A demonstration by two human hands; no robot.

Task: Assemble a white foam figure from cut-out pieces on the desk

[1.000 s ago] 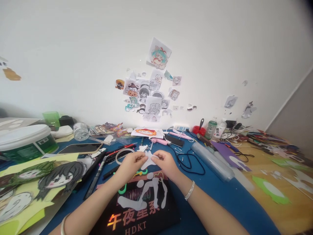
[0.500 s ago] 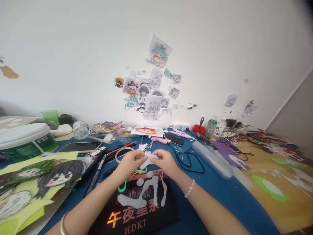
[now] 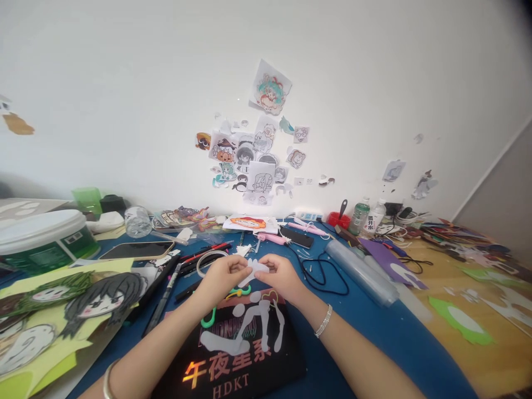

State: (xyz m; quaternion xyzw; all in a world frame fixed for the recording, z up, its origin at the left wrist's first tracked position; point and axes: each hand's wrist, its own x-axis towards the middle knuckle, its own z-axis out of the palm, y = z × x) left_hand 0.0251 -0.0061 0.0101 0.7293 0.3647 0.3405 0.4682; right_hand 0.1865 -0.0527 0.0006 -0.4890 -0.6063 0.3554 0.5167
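Observation:
My left hand (image 3: 222,278) and my right hand (image 3: 281,277) meet just above the blue table (image 3: 374,327), each pinching one side of a small white cut-out shape (image 3: 254,269). Both hands have their fingers closed on it. Right below them lies a black sheet (image 3: 245,360) with orange characters and the letters HDKT, and grey foam pieces (image 3: 249,324) rest on it. Green-handled scissors (image 3: 210,318) poke out from under my left wrist. I wear a bracelet on each wrist.
Pens and markers (image 3: 183,269), a phone (image 3: 135,251) and a cartoon drawing on yellow paper (image 3: 62,305) lie left. A green tub with a white lid (image 3: 41,238) stands far left. A black cord (image 3: 324,274), a clear tube (image 3: 357,271), bottles (image 3: 359,217) and paper scraps lie right. Stickers cover the wall (image 3: 253,160).
The hands stay together on the white cut-out, with only slight finger shifts. The view has wobbled a little.

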